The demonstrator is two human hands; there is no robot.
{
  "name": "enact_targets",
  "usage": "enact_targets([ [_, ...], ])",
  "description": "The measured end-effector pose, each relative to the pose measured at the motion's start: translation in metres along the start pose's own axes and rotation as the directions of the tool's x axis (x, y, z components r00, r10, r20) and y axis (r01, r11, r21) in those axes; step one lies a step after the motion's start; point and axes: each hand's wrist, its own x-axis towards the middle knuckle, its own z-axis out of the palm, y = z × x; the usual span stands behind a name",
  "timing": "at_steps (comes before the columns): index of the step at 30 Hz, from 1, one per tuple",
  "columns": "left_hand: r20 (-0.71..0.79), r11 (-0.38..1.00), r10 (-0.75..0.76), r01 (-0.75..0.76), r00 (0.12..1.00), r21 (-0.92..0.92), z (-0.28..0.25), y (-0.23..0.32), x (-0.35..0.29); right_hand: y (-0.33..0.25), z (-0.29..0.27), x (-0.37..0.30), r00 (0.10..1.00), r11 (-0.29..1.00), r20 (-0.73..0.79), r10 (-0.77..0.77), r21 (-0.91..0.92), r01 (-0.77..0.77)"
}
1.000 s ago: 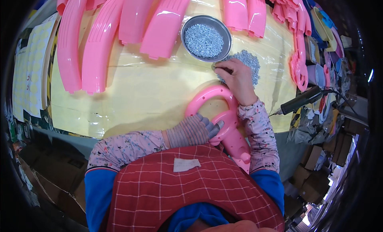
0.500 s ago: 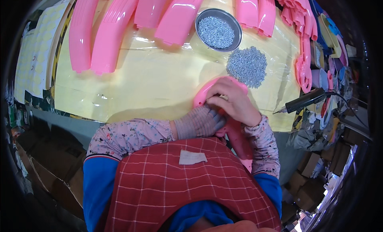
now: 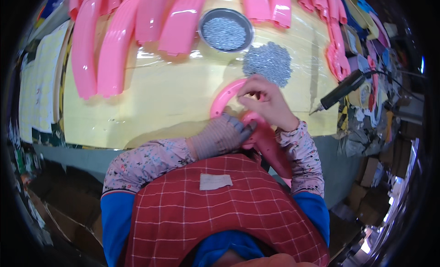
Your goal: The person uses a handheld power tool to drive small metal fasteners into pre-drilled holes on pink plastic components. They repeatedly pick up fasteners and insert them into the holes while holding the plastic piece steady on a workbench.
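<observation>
A pink plastic part (image 3: 222, 100) with a curved ring end and small holes lies at the table's near edge, its long body running down under my right forearm. My left hand (image 3: 218, 136), in a grey glove with bare-looking fingertips, is closed on the part's ring end from the left. Just above the ring, the bare fingers of my right hand (image 3: 271, 105) are pinched together; anything between them is too small to make out. Beyond that hand is a heap of small silvery screws (image 3: 267, 63), and behind it a round metal bowl (image 3: 251, 36) holds more of them.
Several long pink curved pieces (image 3: 112, 60) lie along the far side. To the right, a black electric screwdriver (image 3: 341, 91) with a cord points its bit at the table. More pink parts (image 3: 337, 60) are heaped at far right; sticker sheets (image 3: 48, 83) stand at left.
The whole view has shifted a little. My right hand has risen slightly from the pink part, and my left hand has slid down along it, so more of the ring shows.
</observation>
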Motion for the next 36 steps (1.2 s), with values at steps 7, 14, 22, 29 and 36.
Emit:
enact_targets([
  [7,-0.143,0.983,0.139,-0.12,0.98,0.136,0.003,-0.008,-0.001,0.075,-0.075,-0.084,0.866,0.955,-0.434,0.248,-0.041,-0.295],
  [14,-0.134,0.962,0.184,-0.15,0.974,0.23,0.008,-0.014,-0.003,0.065,-0.086,-0.069,0.856,0.912,-0.473,0.208,-0.224,-0.345],
  [22,-0.214,0.955,0.21,-0.153,0.954,0.255,0.01,-0.014,-0.001,0.083,-0.106,-0.041,0.923,0.903,-0.356,0.147,-0.333,-0.272],
  [29,-0.196,0.967,0.157,-0.11,0.968,0.23,0.01,-0.011,0.0,0.081,-0.1,-0.04,0.954,0.849,-0.299,0.034,-0.494,-0.185],
  [36,-0.179,0.972,0.146,-0.107,0.973,0.211,0.009,-0.011,-0.001,0.071,-0.092,-0.046,0.891,0.857,-0.424,0.16,-0.389,-0.339],
])
